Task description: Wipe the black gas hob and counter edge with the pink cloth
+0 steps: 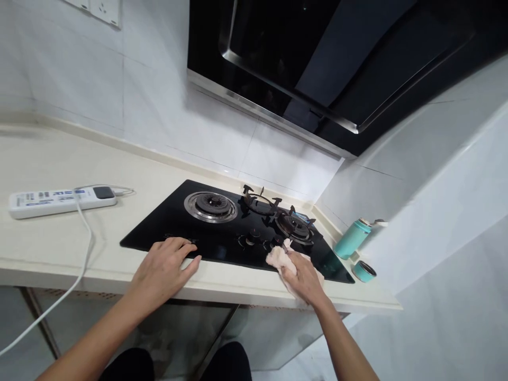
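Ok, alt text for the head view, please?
A person's right hand holds a pale cloth at the front of a black stove, while the left hand lies at its front edge. A teal flask is to the right; a long white corded device lies on the counter to the left.

The one head-worn camera looks forward and down across the front edge of a smooth cream countertop [115, 165], near a flat black glass gas hob [214, 236], tilted so that a glossy black range hood [273, 47] slants down rightward.
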A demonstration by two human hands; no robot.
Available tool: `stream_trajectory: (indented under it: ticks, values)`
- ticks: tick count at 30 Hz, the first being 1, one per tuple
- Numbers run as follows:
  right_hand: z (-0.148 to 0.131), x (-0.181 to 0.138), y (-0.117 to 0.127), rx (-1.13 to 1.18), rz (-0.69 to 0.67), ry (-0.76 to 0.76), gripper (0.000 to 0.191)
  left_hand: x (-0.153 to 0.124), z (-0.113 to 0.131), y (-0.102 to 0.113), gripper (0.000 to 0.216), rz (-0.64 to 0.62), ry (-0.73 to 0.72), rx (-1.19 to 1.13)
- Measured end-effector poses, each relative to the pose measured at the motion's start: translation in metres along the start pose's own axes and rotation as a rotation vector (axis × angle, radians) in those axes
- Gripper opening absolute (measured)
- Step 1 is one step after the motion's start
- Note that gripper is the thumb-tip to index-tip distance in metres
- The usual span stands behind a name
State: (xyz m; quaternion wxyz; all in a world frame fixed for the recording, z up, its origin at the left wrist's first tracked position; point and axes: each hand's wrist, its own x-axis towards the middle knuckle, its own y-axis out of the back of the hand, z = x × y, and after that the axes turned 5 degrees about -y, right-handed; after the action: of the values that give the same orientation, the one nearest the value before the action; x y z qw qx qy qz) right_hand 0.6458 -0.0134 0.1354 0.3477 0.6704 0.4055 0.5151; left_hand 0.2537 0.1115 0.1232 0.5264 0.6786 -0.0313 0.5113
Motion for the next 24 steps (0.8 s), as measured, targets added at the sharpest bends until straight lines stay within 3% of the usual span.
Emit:
stream_trajectory:
  ticks: [5,8,10,12,15,24]
  values:
    - [0.011,-0.027,0.018,0.159,-0.114,0.057,0.044,-0.002,-0.002,-0.001,0.033,0.047,-0.024,-0.022]
    - [0.028,-0.020,0.025,0.043,-0.075,-0.088,0.040,-0.003,-0.001,0.002,0.032,0.072,-0.040,-0.026]
    - [0.039,-0.005,0.026,-0.142,-0.015,-0.233,0.038,-0.004,0.000,0.003,0.032,0.086,-0.043,-0.025]
    - [0.047,0.016,0.025,-0.263,-0.043,-0.293,0.036,-0.004,0.001,0.004,0.031,0.097,-0.047,-0.023]
    - [0.047,0.051,0.021,-0.302,-0.168,-0.231,0.032,-0.004,0.001,0.003,0.030,0.114,-0.063,0.005]
    - [0.016,0.141,0.010,-0.329,-0.267,-0.215,0.034,-0.008,-0.001,-0.003,0.027,0.097,-0.085,0.064]
